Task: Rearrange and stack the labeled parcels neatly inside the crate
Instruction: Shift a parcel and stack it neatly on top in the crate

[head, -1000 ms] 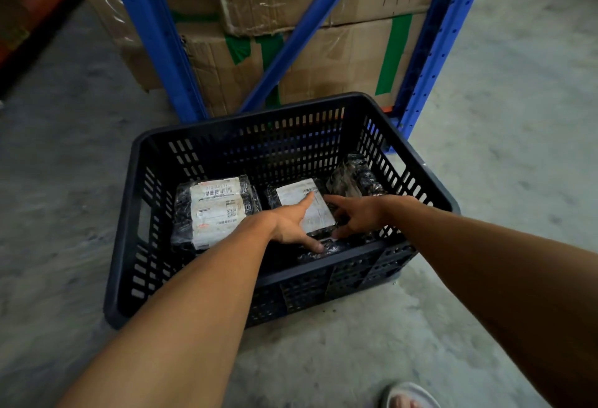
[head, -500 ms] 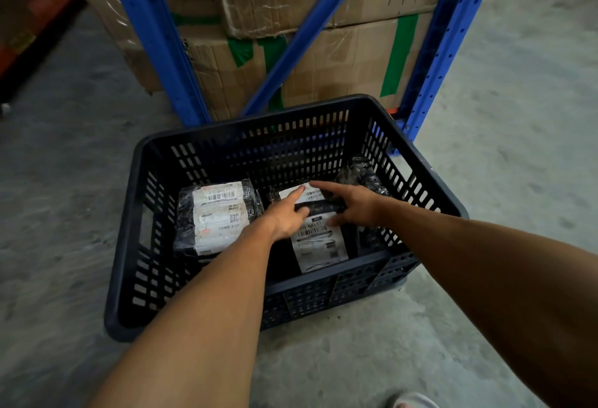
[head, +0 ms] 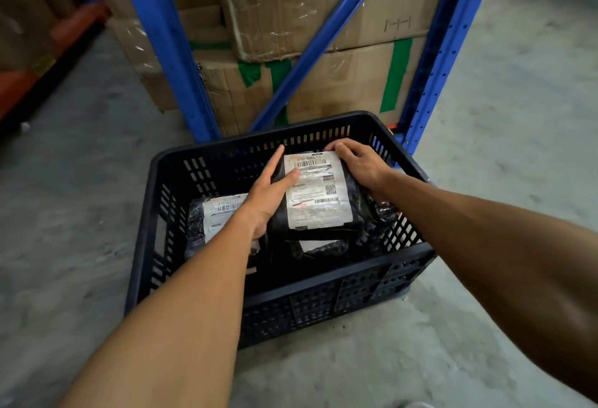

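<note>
I grip one labeled parcel (head: 318, 195) between both hands, left hand (head: 270, 192) on its left edge, right hand (head: 359, 165) on its far right corner, label up, above the right half of the crate (head: 323, 297). Likely squaring it over the lower parcel (head: 318, 247); another parcel (head: 210, 223) lies left.

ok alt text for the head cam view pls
Both hands, left hand and right hand, hold a black-wrapped labeled parcel above others inside a black slatted crate on a concrete floor. Another labeled parcel lies at the crate's left; blue racking and cardboard boxes stand behind.
</note>
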